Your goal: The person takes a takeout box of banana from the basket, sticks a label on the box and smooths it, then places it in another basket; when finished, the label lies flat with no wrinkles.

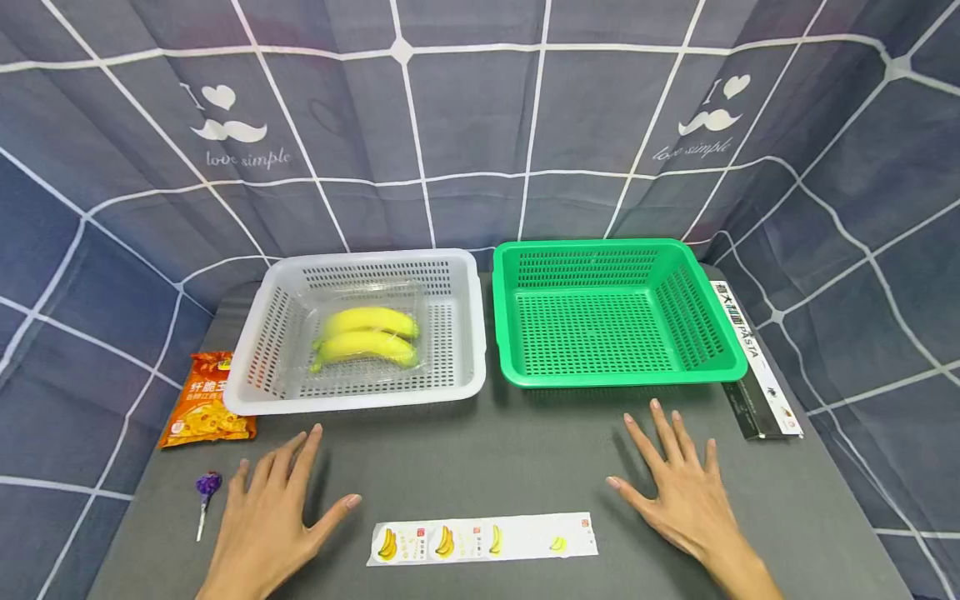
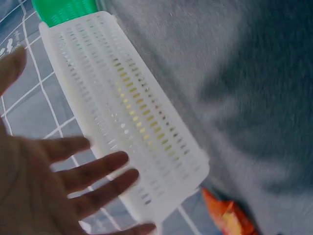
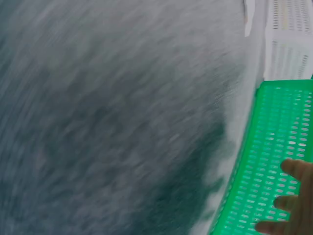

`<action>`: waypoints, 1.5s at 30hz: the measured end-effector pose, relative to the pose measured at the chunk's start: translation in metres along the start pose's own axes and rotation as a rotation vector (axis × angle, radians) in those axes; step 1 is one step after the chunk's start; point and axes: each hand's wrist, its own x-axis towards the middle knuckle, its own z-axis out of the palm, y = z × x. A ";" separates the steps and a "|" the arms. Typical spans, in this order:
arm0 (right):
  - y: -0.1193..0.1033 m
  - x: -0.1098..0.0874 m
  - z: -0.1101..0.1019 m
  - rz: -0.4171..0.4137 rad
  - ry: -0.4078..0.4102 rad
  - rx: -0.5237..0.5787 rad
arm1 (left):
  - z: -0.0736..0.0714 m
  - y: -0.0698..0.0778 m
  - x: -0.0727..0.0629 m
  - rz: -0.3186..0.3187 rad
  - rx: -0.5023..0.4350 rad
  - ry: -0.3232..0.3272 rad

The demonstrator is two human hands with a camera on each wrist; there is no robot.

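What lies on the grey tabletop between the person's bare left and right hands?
In the head view, a flat white strip printed with yellow bananas lies between the left hand and the right hand, touching neither.

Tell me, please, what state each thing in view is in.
White basket: upright
Green basket: upright, empty
Bananas: wrapped in clear plastic
Orange snack bag: lying down
Lollipop: wrapped, lying down
Pasta box: lying down
Paper strip: flat, printed side up
Left hand: spread, holding nothing
Right hand: spread, holding nothing
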 end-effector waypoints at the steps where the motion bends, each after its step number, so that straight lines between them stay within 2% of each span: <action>1: -0.002 0.001 -0.001 -0.008 -0.005 0.032 | -0.002 0.000 0.000 -0.002 -0.019 0.020; 6: -0.012 0.004 -0.008 -0.071 -0.001 0.186 | -0.013 -0.005 0.005 0.022 -0.078 0.128; 15: -0.026 0.017 -0.022 -0.307 -0.013 0.271 | -0.024 -0.013 0.017 0.002 -0.225 0.126; 18: -0.028 0.032 -0.031 -0.384 -0.027 0.383 | -0.030 -0.019 0.025 0.022 -0.227 0.170; 22: -0.030 0.060 -0.045 -0.510 -0.015 0.553 | -0.042 -0.031 0.039 0.047 -0.215 0.241; 27: -0.039 0.092 -0.060 -0.639 -0.010 0.674 | -0.051 -0.045 0.054 0.048 -0.250 0.243; 30: -0.048 0.108 -0.069 -0.634 -0.081 0.690 | -0.052 -0.050 0.060 0.029 -0.307 0.222; 36: -0.072 0.151 -0.081 -0.612 -0.222 0.676 | -0.046 -0.066 0.077 0.048 -0.396 0.226; 42: -0.101 0.195 -0.079 -0.650 -0.281 0.725 | -0.036 -0.076 0.084 -0.037 -0.376 0.124; 45: -0.116 0.217 -0.077 -0.635 -0.330 0.755 | -0.033 -0.080 0.087 -0.046 -0.350 0.105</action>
